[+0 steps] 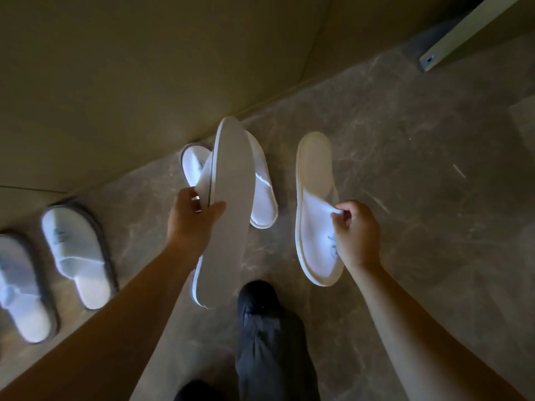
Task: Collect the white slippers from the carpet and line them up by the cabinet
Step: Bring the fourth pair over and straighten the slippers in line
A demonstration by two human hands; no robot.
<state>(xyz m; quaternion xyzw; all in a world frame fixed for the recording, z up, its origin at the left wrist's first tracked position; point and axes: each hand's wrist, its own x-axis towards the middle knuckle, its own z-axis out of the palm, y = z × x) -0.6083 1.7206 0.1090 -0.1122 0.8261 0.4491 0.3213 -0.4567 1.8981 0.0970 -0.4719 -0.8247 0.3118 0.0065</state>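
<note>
Bare floor right of slippers

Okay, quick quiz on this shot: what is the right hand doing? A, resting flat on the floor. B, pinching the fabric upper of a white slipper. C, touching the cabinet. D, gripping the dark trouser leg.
B: the right hand pinches the fabric upper of the white slipper between thumb and fingertips, away from the cabinet.

A grey marbled floor is filling the right and lower part of the view. A pale board with a small metal fitting is slanting into the upper right corner. A dark trouser leg is showing at the floor's bottom edge, near the middle.
</note>
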